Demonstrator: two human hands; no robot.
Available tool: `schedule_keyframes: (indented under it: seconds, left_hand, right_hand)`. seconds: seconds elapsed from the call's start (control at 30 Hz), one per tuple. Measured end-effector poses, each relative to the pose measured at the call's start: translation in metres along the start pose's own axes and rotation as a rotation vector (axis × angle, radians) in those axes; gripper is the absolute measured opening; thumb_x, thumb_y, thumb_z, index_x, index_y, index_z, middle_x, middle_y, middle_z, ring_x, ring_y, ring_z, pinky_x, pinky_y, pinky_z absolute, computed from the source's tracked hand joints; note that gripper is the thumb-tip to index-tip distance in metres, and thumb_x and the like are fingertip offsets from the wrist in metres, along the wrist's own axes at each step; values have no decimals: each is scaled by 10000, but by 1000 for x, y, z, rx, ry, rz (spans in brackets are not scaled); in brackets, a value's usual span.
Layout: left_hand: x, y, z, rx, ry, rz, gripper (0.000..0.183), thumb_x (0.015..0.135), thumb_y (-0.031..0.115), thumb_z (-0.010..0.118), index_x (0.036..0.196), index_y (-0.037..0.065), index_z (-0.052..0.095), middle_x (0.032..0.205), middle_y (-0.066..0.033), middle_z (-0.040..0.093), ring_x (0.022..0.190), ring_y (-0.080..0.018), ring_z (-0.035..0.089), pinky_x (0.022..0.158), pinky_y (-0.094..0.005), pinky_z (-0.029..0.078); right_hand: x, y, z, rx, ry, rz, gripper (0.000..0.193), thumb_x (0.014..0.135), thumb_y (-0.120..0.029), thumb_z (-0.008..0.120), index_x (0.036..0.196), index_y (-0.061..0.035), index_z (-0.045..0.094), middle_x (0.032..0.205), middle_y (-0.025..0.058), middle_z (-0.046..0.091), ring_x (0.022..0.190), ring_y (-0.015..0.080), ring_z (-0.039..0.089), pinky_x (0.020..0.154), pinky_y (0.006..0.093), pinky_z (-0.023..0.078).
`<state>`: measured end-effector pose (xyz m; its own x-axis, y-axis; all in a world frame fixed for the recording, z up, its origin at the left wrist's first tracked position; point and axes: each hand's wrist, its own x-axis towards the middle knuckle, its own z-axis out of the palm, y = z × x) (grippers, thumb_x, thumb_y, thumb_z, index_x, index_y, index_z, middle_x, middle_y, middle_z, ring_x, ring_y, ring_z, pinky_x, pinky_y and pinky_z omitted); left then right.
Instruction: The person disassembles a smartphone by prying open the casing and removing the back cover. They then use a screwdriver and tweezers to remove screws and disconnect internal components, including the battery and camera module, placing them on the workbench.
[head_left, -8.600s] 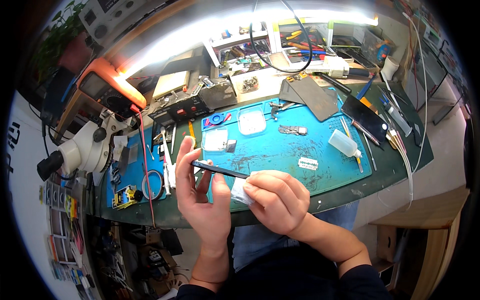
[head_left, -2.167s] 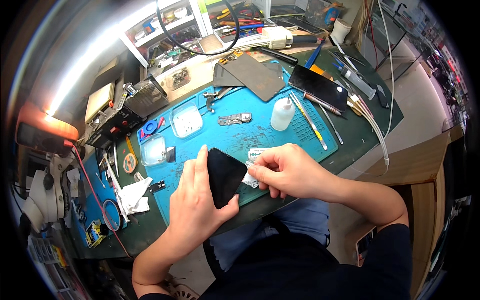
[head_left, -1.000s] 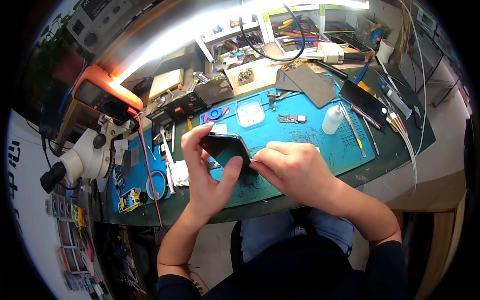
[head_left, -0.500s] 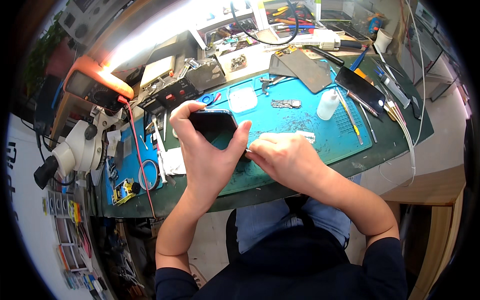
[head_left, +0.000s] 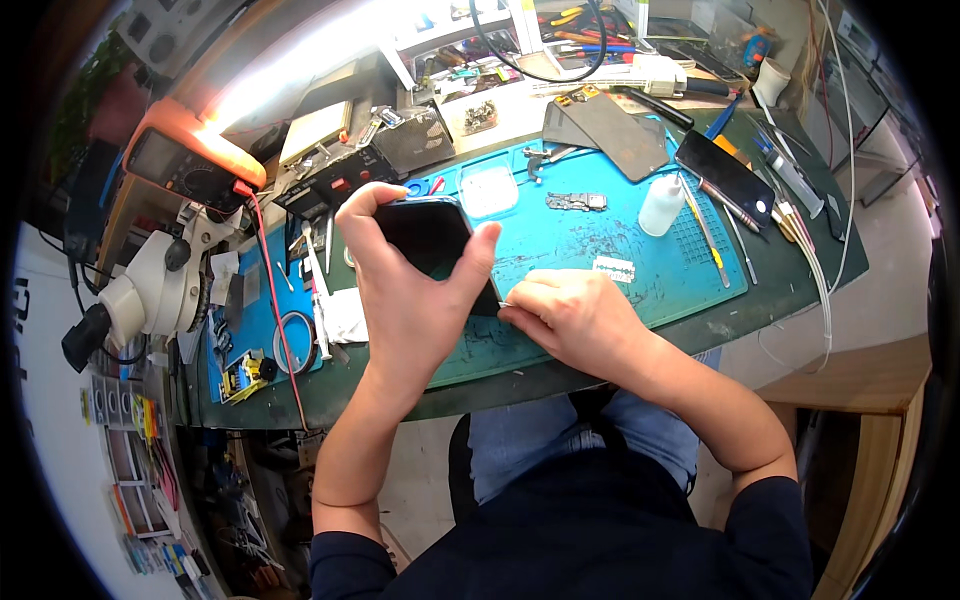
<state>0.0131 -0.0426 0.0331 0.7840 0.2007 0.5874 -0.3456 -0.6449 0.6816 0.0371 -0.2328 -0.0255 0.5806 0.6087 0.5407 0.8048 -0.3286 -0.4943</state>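
Note:
My left hand (head_left: 405,270) wraps round a dark smartphone (head_left: 425,238), its screen facing up, gripping it by the long edges. Beside the phone's lower right corner, my right hand (head_left: 578,312) is closed in a pinch. From its fingertips pokes a small thin pale piece (head_left: 505,305) that meets the phone's edge; its kind is too small to make out. Beyond the right hand, a razor blade (head_left: 614,269) lies on the blue work mat (head_left: 560,240). Further back on the mat are a small phone circuit board (head_left: 577,201) and a clear plastic box (head_left: 488,190).
On the right stand a white dropper bottle (head_left: 660,206) and another black phone (head_left: 725,180) among tweezers and pens. Grey plates (head_left: 620,135) lie at the back. An orange multimeter (head_left: 190,160) and a white microscope arm (head_left: 150,285) crowd the left, with a red cable hanging down.
The view has shifted slightly. More of the phone's lower corner shows beside my right fingers, which keep their pinch there. My left hand keeps its hold on the phone.

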Motion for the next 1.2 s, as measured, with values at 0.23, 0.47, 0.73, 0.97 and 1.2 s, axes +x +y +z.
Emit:
schedule_keyframes:
  seconds: [0.23, 0.47, 0.73, 0.97, 1.2]
  left_hand:
    - [8, -5, 3, -50, 78, -107, 718, 863, 227, 912, 1321, 36, 393, 1150, -139, 533, 941, -191, 614, 797, -343, 536]
    - [15, -19, -10, -318, 292, -284, 617, 949, 191, 842, 1348, 25, 402, 1103, -59, 585, 953, -123, 583, 828, -266, 491]
    - [-27, -29, -20, -639, 471, -485, 313, 1067, 242, 635, 1275, 90, 456, 1024, -12, 517, 897, -111, 581, 728, -350, 562]
    - [-32, -38, -20, -601, 475, -483, 359, 1075, 278, 644, 1303, 80, 449, 1048, -29, 535, 888, -112, 584, 756, -348, 567]
    - [-30, -40, -17, -555, 457, -463, 442, 1068, 325, 687, 1333, 70, 443, 1082, -38, 554, 944, -121, 595, 810, -343, 556]
  right_hand:
    - [8, 3, 5, 3, -23, -8, 255, 970, -226, 741, 806, -62, 634, 762, 119, 666, 719, 324, 713, 652, 433, 582]
    - [15, -17, 5, -60, 86, 32, 264, 986, -250, 737, 816, -74, 637, 770, 90, 666, 721, 281, 718, 629, 391, 576]
    - [-5, -48, -5, -274, 175, -76, 125, 843, -103, 691, 849, -67, 571, 760, 42, 497, 672, 187, 593, 592, 324, 501]
    - [4, -45, -5, -202, 155, -70, 123, 857, -88, 687, 838, -68, 566, 753, 55, 509, 658, 208, 617, 572, 337, 508]
    - [5, -31, 0, 39, 166, 18, 121, 922, -70, 717, 873, -69, 607, 740, 75, 560, 671, 277, 666, 569, 403, 535]
